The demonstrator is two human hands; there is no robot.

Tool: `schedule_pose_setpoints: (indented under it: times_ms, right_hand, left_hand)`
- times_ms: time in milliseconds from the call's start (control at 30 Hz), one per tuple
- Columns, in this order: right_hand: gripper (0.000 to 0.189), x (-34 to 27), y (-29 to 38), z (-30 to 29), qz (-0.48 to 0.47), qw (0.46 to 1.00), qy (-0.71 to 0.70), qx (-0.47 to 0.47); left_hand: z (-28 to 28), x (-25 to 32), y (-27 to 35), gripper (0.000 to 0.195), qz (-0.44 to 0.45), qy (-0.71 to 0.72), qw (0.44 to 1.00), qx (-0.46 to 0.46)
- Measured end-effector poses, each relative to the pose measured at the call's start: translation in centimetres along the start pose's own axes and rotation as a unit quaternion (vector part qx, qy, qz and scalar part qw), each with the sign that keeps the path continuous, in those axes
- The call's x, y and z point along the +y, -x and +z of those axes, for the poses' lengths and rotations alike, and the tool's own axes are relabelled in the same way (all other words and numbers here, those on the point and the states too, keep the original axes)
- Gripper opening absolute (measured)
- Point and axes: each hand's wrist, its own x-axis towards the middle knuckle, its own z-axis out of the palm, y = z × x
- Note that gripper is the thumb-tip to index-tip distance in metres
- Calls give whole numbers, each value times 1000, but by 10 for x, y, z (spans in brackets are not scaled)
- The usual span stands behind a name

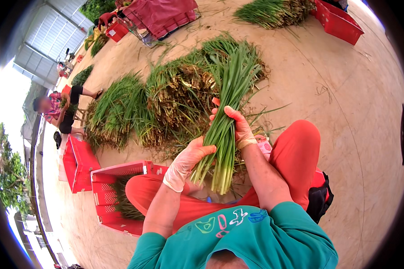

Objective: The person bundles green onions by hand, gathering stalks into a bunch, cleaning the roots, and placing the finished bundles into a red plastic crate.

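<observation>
A thick bunch of long flat green stalks [229,90], which look like garlic chives, is held up in front of my knees. Its pale cut ends point toward me and its leaf tips point away. My left hand [188,158], in a thin translucent glove, grips the bunch near the pale ends, thumb across the top. Higher up, my gloved right hand [237,126] wraps around the middle of the leaves, thumb over them. Beyond my hands lies a large heap of untidy chives [185,84] with brown, dry bases on the floor.
A red plastic crate [112,171] with greens inside stands at my left knee, and another red crate [77,164] sits beyond it. A seated person [57,107] handles greens at the left. Farther off are a covered cart [161,16], a chive pile [272,13] and a red crate [336,22].
</observation>
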Motion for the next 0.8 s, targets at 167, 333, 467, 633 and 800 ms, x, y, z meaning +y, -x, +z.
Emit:
schedule_pose_setpoints:
  times_ms: [167,333,467,633,800]
  right_hand:
    - [58,-26,-5,-17,-96,995,-30,21]
    - [56,-40,-2,-34,-158,986,-29,40]
    - [56,-39,0,-25,-187,979,-13,81]
    - [53,-31,-4,-16,-195,977,0,84]
    - [51,-29,-3,-8,-215,967,32,133]
  left_hand:
    - [-16,-9,29,22,-67,-139,988,15]
    - [-32,-27,63,15,-101,-153,966,183]
    - [-13,-34,69,11,106,-252,923,270]
    - [22,-29,39,24,308,-618,668,277]
    - [19,-32,29,30,261,-612,693,277]
